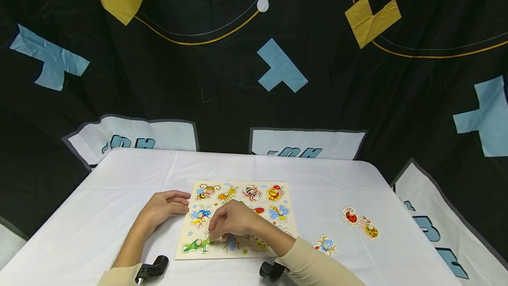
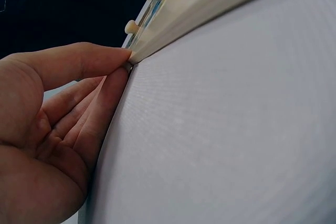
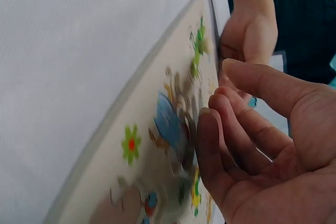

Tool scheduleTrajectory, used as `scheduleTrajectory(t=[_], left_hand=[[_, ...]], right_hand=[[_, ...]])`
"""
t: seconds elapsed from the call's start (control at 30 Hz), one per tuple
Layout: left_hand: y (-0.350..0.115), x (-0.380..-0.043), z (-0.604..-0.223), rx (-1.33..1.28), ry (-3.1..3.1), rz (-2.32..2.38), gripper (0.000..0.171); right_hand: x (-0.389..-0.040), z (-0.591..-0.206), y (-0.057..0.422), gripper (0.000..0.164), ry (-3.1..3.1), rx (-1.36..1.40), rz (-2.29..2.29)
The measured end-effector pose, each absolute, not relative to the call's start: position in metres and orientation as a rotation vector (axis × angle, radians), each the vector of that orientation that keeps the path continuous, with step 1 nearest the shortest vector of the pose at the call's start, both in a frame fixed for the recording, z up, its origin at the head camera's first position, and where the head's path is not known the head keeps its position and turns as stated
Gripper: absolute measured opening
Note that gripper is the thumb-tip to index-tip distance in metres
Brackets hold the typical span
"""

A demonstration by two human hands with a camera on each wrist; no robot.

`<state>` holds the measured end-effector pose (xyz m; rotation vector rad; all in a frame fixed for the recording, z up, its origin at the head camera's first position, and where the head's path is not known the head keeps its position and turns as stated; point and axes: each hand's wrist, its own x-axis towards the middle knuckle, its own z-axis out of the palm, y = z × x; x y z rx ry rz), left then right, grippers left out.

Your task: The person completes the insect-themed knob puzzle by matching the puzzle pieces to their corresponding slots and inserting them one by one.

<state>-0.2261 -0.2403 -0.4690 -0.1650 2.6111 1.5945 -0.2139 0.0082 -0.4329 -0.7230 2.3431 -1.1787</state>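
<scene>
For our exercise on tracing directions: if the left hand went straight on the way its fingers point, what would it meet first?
The left edge of the knobbed bug puzzle board. The left hand appears to have its fingertips right at that edge, though exact contact is hard to judge.

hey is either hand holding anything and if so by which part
Nothing, as far as I can see: the right hand is empty above the puzzle board, and the left hand touches the board's left edge without a clear grip.
</scene>
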Motion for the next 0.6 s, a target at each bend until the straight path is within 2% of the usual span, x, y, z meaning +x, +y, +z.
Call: scheduleTrajectory(t=[0.6], left_hand=[[-0.239, -0.226, -0.469, -0.187, 2.603, 1.601, 0.051]], right_hand=[[-0.229, -0.417, 0.067, 0.013, 2.356, -0.668, -1.201]])
